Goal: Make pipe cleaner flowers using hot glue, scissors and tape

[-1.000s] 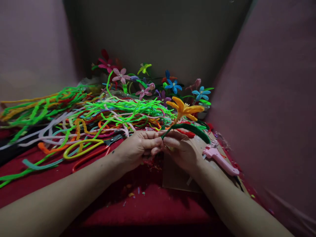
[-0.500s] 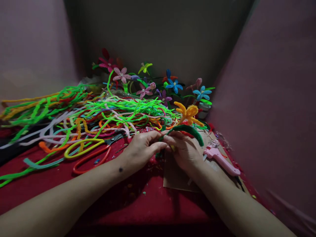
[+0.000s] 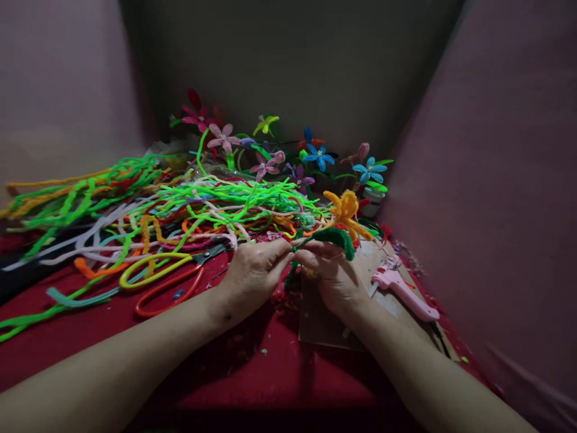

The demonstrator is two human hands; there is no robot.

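Head view: red cloth (image 3: pixel 243 385) spreads under the cardboard (image 3: pixel 324 331) in front of you, and a heap of pipe cleaners (image 3: pixel 243 195) lies beyond and left of it. Well left of the cardboard are your scissors (image 3: pixel 201 258). Your left hand (image 3: pixel 255 270) is just left of the cardboard, your right hand (image 3: pixel 338 279) above it. On the cardboard's right side lies a pink glue gun (image 3: pixel 406 294). Over its far edge you hold an orange flower (image 3: pixel 345 207), its stalk seemingly between your right thumb and forefinger, though the exact contact is hidden. Your left thumb and forefinger pinch the narrow end of a green leaf (image 3: pixel 339 237) beside that stalk. You seem to be fastening leaf to stalk; the next move calls for keeping the join tight while wrapping. You can read no brand, label or writing anywhere.
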